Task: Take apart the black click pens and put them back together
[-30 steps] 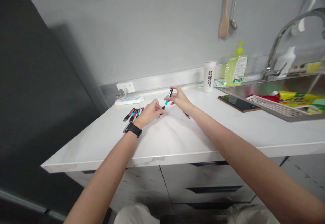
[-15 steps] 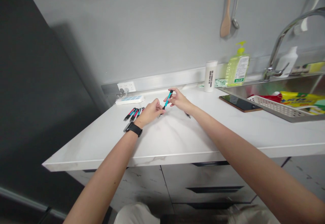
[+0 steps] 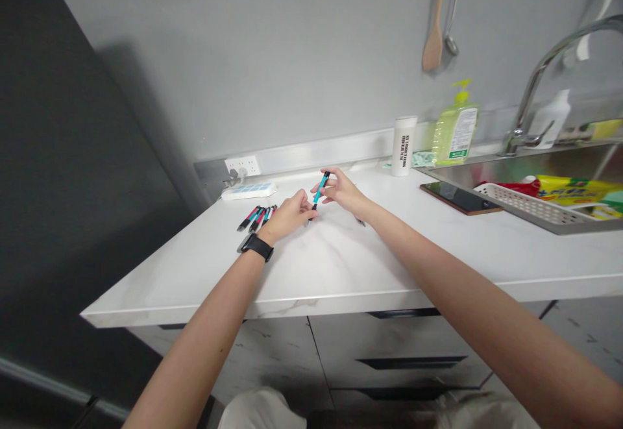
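Note:
A blue and black pen (image 3: 320, 189) stands tilted over the white countertop (image 3: 331, 260), its upper end leaning right. My left hand (image 3: 291, 215) pinches its lower black end between thumb and finger. Around the upper part, the fingers of my right hand (image 3: 341, 190) are closed. To the left of my left hand several red, blue and white pens (image 3: 256, 218) with black ends lie side by side. A dark tip of another slim thing (image 3: 361, 222) shows beside my right wrist; the rest of it is hidden.
A power strip (image 3: 250, 191) lies behind the pens near a wall socket (image 3: 242, 167). Toward the right are a white canister (image 3: 403, 146), a yellow-green soap bottle (image 3: 456, 127), a phone (image 3: 460, 198), a perforated white basket (image 3: 530, 207) and a sink with a faucet (image 3: 528, 95).
The blue pen has become slightly more upright, its top shifting a little left. Both hands stay on it in nearly the same place.

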A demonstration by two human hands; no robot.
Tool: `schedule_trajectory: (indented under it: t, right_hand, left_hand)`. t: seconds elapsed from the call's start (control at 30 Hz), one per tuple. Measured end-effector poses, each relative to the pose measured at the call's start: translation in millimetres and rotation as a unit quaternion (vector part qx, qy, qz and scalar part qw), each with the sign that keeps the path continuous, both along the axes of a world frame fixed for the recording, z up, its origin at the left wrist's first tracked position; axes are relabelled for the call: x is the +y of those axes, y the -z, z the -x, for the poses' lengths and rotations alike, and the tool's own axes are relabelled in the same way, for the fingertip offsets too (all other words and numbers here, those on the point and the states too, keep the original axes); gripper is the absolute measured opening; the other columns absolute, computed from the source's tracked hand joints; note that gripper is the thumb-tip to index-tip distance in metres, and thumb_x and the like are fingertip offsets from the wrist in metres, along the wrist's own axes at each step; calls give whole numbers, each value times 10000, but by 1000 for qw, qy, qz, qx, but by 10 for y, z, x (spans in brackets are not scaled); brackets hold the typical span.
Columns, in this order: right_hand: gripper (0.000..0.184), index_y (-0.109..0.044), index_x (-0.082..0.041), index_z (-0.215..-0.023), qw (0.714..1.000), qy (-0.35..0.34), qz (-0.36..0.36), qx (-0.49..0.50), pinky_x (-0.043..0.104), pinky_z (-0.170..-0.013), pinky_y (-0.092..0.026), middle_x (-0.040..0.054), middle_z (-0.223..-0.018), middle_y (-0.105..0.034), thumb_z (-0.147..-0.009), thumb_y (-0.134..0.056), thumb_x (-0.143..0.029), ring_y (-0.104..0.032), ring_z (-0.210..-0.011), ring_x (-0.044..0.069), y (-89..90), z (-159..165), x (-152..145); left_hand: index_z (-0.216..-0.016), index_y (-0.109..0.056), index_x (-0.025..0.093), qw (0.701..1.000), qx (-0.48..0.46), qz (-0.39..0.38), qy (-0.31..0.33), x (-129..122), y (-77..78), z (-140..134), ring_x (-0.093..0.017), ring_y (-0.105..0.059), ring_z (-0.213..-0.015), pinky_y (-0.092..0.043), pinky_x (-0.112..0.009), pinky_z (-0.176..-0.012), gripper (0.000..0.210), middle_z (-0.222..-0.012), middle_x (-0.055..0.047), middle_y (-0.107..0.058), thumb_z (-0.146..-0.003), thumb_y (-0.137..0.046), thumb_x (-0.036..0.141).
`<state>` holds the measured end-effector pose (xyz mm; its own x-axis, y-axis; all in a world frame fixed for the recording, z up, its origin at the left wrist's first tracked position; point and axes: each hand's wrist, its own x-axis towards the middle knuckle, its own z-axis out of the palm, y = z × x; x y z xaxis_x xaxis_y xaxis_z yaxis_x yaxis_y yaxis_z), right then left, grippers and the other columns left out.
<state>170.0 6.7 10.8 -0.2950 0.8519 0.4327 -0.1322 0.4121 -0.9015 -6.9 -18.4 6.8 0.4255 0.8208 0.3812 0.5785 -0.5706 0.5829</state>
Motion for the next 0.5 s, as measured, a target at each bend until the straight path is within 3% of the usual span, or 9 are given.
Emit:
schedule_trajectory:
  t: [0.23, 0.5]
  right_hand:
    - [418, -375, -220, -1077, 998, 17, 24, -51, 241, -593, -484, -12, -847, -683, -717, -548, -98, -630, -708, 118, 3, -7, 18]
    - [432, -385, -223, -1100, 999, 0, 18, -39, 259, -621, -509, 11, -906, -700, -721, -568, -132, -649, -755, 130, 9, -13, 32]
  left_hand:
    - [-761, -287, 229, 1000, 12, 1, -4, 2, 10, 14, -124, -557, -649, -397, -240, -620, 328, -716, 39, -619, -729, -607, 295]
    - [-762, -287, 231, 1000, 2, 1, -4, 3, 9, 8, -125, -551, -642, -396, -243, -620, 329, -697, 39, -615, -726, -607, 300]
